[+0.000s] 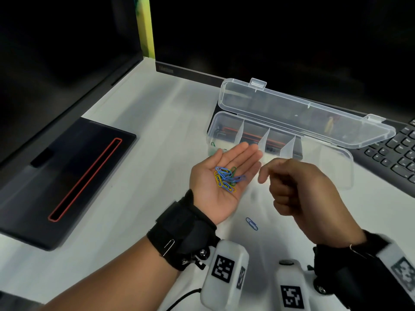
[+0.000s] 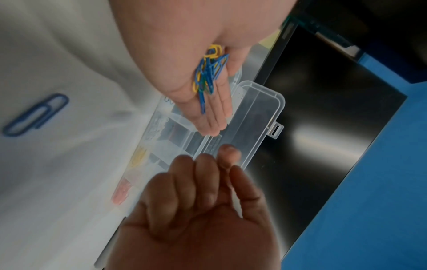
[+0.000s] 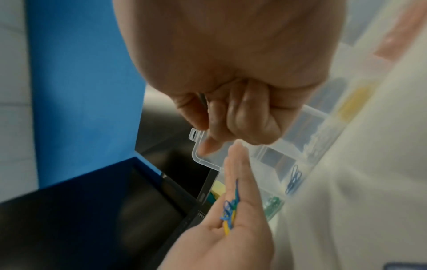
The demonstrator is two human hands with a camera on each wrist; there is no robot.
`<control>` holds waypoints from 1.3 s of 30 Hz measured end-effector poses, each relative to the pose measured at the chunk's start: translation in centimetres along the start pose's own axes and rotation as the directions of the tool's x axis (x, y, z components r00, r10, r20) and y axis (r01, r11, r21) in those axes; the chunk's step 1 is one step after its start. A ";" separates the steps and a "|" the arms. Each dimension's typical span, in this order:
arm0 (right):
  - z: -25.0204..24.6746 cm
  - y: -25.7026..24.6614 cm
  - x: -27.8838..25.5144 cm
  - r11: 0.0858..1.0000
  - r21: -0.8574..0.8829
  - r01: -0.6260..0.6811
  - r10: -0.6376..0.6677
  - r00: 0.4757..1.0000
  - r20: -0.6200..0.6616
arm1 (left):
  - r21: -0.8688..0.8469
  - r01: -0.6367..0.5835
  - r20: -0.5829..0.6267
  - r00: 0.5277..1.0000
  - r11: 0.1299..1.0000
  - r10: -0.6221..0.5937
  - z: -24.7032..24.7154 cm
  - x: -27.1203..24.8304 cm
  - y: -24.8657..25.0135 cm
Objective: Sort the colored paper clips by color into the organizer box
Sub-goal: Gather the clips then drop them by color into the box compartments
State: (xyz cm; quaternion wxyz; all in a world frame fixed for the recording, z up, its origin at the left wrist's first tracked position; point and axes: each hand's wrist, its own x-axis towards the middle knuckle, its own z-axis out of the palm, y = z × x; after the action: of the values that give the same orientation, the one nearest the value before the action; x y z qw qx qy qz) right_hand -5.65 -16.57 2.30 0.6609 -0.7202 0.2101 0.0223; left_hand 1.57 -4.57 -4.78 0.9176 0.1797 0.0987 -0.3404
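**A palmful of clips, one stray on the desk**

While the left hand point(image 1: 221, 176) lies flat and palm up, fingers straight, we carry a tangled heap of paper clips point(image 1: 226, 179) in its hollow: mostly blue, some yellow, a little green. The right hand point(image 1: 298, 187) hovers just beside those fingertips with its fingers curled in; we see nothing pinched between them.

We judge the clips to be light, stiff wire with a slick coating. They hook into one another, so a pull on one may drag others; we would take a single clip by its outer loop, between thumb and forefinger tips.

Just beyond the left fingertips stands the organizer box point(image 1: 336, 158), clear plastic, lid open, with clips already in several compartments. Below the right hand, one blue clip point(image 1: 252, 223) lies alone on the white desk point(image 1: 146, 176), smooth and hard, so pinching it up flat may be fiddly. Farther out we have a keyboard point(image 1: 397, 153) beyond the right hand and dark monitors behind.
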 end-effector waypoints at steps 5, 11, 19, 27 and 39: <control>1.2 0.1 -0.1 0.827 -0.527 0.195 -0.194 0.979 0.058 | -0.026 -0.028 0.019 0.999 0.999 0.028 0.0 0.0 0.1; 2.3 0.9 -0.1 0.648 -0.707 0.283 -0.307 0.947 0.098 | -0.014 -0.028 -0.001 1.000 1.000 0.028 0.1 -0.2 -0.2; 2.1 1.7 0.1 0.619 -0.733 0.283 -0.324 0.942 0.090 | -0.014 -0.018 -0.009 1.000 1.000 0.017 0.2 -0.3 -0.3; 1.8 1.8 0.1 0.643 -0.724 0.251 -0.225 0.965 0.135 | 0.013 -0.001 -0.012 1.000 1.000 0.001 0.0 -0.3 -0.6; 1.6 1.4 -0.2 0.922 -0.342 0.181 -0.164 0.983 0.078 | 0.009 0.009 -0.009 1.000 1.000 -0.009 0.2 -0.3 -0.4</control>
State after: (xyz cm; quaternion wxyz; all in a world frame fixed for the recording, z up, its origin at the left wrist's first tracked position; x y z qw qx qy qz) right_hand -5.88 -15.06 0.80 0.5275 -0.8404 0.1229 0.0179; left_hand 1.12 -4.74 -4.56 0.9148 0.1851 0.1021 -0.3442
